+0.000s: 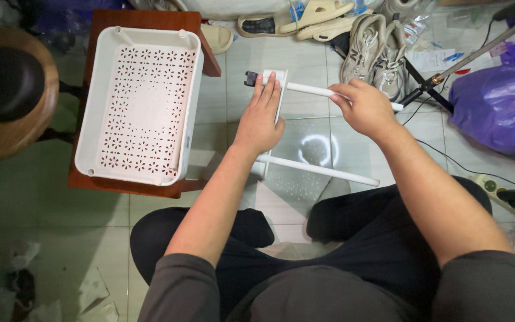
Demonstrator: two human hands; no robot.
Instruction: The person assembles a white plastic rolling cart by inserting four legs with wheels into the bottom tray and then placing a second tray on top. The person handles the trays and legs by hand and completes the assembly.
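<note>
Tiled floor, hands on white frame

white perforated tray: 1 | white poles: 2 | sneakers: 2 | purple bag: 1

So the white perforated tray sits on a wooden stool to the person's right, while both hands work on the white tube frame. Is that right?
Not quite: the head view shows the white perforated tray on the wooden stool to the person's left, not right. The rest holds: left hand and right hand are both on the white tube frame.
</note>
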